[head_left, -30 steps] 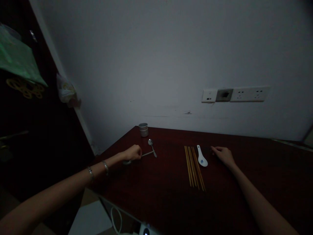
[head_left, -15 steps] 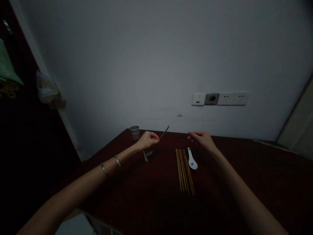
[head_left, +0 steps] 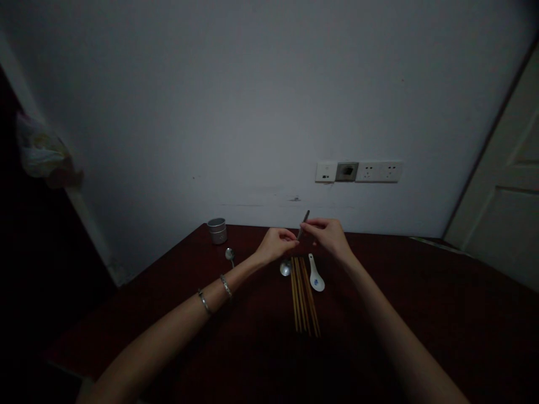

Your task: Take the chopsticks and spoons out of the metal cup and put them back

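Note:
A metal spoon (head_left: 285, 268) is held at a slant, its bowl low beside the chopsticks and its handle rising to the upper right. My left hand (head_left: 275, 245) pinches the handle around its middle, hiding part of it. Higher up, the fingers of my right hand (head_left: 330, 234) are closed on the same handle near its end. Below my hands lies a row of several wooden chopsticks (head_left: 304, 297), with a white ceramic soup spoon (head_left: 315, 278) to their right. Another metal spoon (head_left: 229, 254) rests left of my left hand, its handle partly behind my forearm.
A grey metal cup (head_left: 218, 231) stands at the back left corner of the dark red table (head_left: 370, 314). Behind the table is a wall with a row of sockets (head_left: 357, 171). A plastic bag (head_left: 40, 148) hangs at the left.
My left hand has carried the metal spoon right, towards the chopsticks. My right hand, earlier apart from it, has closed on the handle. The view has turned slightly right.

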The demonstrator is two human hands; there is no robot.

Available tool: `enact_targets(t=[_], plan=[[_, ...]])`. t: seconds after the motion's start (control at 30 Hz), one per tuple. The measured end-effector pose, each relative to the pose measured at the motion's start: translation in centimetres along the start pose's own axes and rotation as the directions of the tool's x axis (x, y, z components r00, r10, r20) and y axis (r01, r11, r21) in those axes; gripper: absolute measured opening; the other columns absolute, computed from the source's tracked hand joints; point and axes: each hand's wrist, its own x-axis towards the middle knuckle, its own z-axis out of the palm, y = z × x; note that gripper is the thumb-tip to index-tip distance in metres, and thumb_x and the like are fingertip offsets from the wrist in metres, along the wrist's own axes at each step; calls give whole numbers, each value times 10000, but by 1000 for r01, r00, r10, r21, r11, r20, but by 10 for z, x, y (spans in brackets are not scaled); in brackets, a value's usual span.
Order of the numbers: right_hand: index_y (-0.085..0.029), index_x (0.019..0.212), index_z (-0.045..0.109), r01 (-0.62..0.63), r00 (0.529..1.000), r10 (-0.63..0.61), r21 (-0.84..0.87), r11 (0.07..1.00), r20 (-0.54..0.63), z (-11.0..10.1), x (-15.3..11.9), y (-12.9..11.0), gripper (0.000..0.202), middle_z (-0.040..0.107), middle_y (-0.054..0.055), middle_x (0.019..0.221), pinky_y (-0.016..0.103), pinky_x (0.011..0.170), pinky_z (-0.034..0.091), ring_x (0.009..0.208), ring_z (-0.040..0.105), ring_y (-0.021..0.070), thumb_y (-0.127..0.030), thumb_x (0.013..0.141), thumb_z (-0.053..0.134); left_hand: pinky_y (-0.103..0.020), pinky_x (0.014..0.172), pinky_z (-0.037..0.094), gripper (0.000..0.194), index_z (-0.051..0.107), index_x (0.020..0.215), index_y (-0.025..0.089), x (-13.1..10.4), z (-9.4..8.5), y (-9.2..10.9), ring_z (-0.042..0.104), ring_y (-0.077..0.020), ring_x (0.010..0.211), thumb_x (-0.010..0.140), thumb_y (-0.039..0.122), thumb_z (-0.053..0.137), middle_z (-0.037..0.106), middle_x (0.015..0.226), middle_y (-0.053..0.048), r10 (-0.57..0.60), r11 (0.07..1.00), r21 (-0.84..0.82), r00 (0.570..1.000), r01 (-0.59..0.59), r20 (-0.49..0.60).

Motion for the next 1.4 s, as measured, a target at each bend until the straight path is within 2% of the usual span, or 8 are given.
enact_targets(t=[0.27, 0.6, 0.73, 0.93, 1.07, 1.17, 1.3, 1.4], plan=[[-75, 736, 676, -28, 999, 29, 36, 999, -18, -10, 6, 6, 321, 642, 49, 581, 177, 346, 390, 427, 518, 90, -358, 585, 690, -157, 376, 269, 129, 618, 713, 115, -6, 20, 15, 411, -39, 384, 656, 219, 667, 519, 475, 38, -80, 984, -157, 995, 88, 56], [-100, 620, 658, -120, 992, 120, -3, 993, -24, -31, 18, 32, 231, 579, 2, 468, 168, 340, 362, 384, 473, 71, -315, 568, 725, -161, 344, 240, 219, 616, 745, 97, 5, 59, -7, 373, -28, 370, 630, 272, 681, 483, 488, 42, -109, 934, -331, 990, 132, 85], [-103, 595, 643, -212, 977, 212, 4, 977, -31, -45, 22, 55, 192, 561, -10, 455, 157, 339, 354, 364, 443, 50, -273, 574, 729, -157, 358, 246, 356, 624, 820, 109, 16, 50, -31, 407, -35, 423, 602, 381, 697, 514, 565, 22, -110, 911, -385, 988, 145, 113], [-96, 562, 621, -328, 943, 327, -7, 945, -59, -66, 25, 110, 178, 541, -5, 429, 150, 327, 348, 357, 444, 49, -241, 598, 719, -156, 339, 209, 403, 568, 700, 112, 32, 14, -92, 376, -32, 416, 555, 468, 689, 494, 566, 25, -258, 915, -354, 955, 194, -144], [-101, 542, 612, -403, 914, 400, -37, 915, -62, -68, 23, 135, 189, 537, -9, 415, 148, 327, 344, 348, 433, 46, -245, 591, 723, -158, 338, 209, 425, 537, 668, 123, 33, 1, -126, 358, -33, 394, 537, 504, 671, 475, 538, 37, -328, 905, -354, 918, 237, -223], [-104, 522, 602, -422, 906, 420, -46, 905, -47, -62, 25, 143, 191, 532, -12, 405, 149, 332, 347, 352, 435, 48, -236, 599, 717, -160, 336, 214, 432, 528, 651, 123, 33, -1, -137, 348, -36, 377, 527, 513, 665, 454, 505, 46, -335, 907, -351, 904, 234, -265], [-102, 530, 605, -427, 904, 427, -21, 904, -21, -57, 31, 148, 162, 530, -18, 407, 141, 332, 341, 354, 431, 43, -196, 631, 689, -164, 326, 198, 413, 530, 631, 129, 33, 2, -137, 340, -41, 358, 546, 516, 648, 455, 481, 44, -305, 925, -307, 919, 224, -249], [-103, 527, 603, -450, 893, 449, -20, 893, -20, -54, 34, 150, 158, 526, -23, 405, 138, 331, 337, 345, 421, 37, -171, 655, 665, -174, 325, 190, 398, 516, 576, 139, 34, 6, -137, 312, -44, 339, 572, 522, 627, 420, 436, 53, -303, 939, -251, 908, 233, -290]])
